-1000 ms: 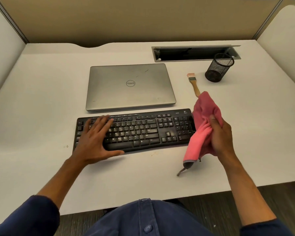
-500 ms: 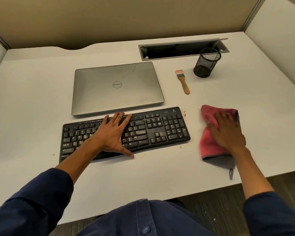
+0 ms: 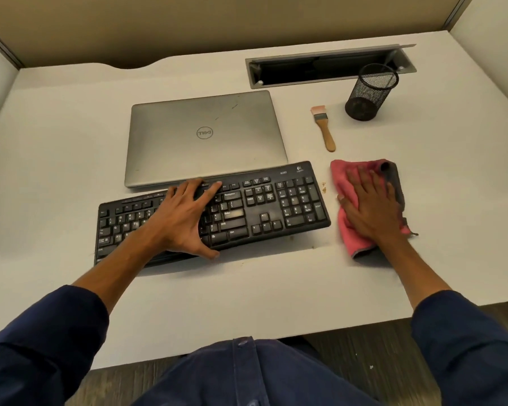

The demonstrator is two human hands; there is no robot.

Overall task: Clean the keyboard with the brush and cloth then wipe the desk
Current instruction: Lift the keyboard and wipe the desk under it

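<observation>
The white desk [image 3: 56, 159] carries everything in view. Toward 9 o'clock of the scene's centre, the left hand [image 3: 185, 218] lies palm-down on the black keyboard [image 3: 276, 206], fingers spread wide and flat across the middle keys, thumb hooked at the near edge; it grips nothing, only presses down. The keyboard's long axis runs roughly from 8 o'clock to 2 o'clock, its number-pad end lying slightly farther from the person than its left end. Just beyond it, toward 12 o'clock, sits a closed silver laptop [image 3: 206, 136], its near edge touching or just overlapped by the keyboard's far edge.

At 1 o'clock lies the brush [image 3: 324, 127], well apart from both hands, its long axis nearly 12-to-6: bristles point away from the person, wooden handle points toward the cloth. A few crumbs [image 3: 324, 187] dot the desk between keyboard and cloth. At 3 o'clock the right hand [image 3: 370, 206] rests flat on the pink cloth [image 3: 342, 174], fingers extended and slightly spread, pressing it to the desk just beside the keyboard's right end. Farther at 2 o'clock stands a black mesh pen cup [image 3: 370, 93], in front of a grey cable tray [image 3: 305, 68] recessed in the desk.
</observation>
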